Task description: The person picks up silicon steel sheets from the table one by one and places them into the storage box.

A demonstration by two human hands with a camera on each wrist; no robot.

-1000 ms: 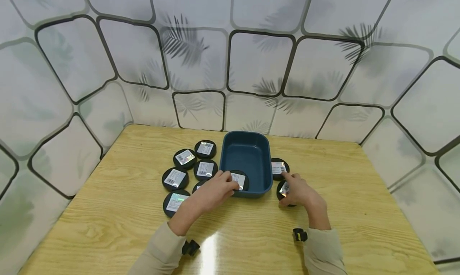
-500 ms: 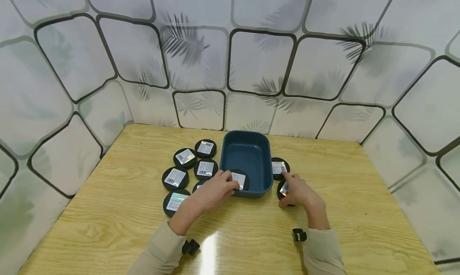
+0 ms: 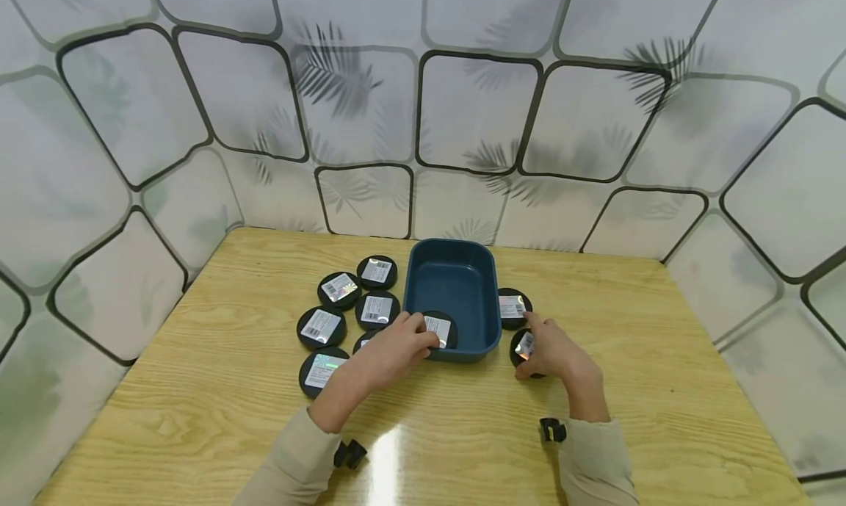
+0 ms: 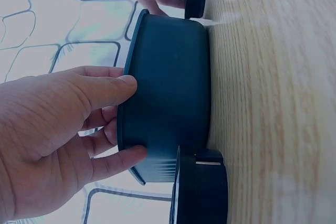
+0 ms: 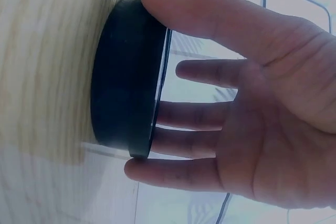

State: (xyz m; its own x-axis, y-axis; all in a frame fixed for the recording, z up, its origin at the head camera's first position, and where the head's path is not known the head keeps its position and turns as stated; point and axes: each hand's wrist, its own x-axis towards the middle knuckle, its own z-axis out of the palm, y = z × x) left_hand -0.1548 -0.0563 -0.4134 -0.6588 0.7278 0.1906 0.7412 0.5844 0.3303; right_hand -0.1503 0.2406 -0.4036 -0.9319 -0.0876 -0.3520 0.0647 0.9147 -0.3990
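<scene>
A deep blue rectangular bin [image 3: 452,358] stands on the table with a black round container [image 3: 452,333] with a white label inside its front left part. My left hand [image 3: 395,350] holds the bin's front left rim. In the left wrist view its thumb [image 4: 113,90] lies on the outer wall, and several fingers pass behind the rim. Right of the bin, my right hand [image 3: 557,352] grips another black round container [image 3: 522,346] standing on the table. The right wrist view shows the thumb and a finger on opposite sides of this container [image 5: 126,77].
A labelled black container [image 3: 512,305] sits against the bin's right side. Several more, such as one black container [image 3: 322,327], lie close together left of the bin; my left hand partly covers one. The wooden table [image 3: 661,374] meets a patterned curtain or wall [image 3: 476,117].
My right hand has shifted very slightly right, and a little more of its container's label shows. The left hand and the bin stay in place.
</scene>
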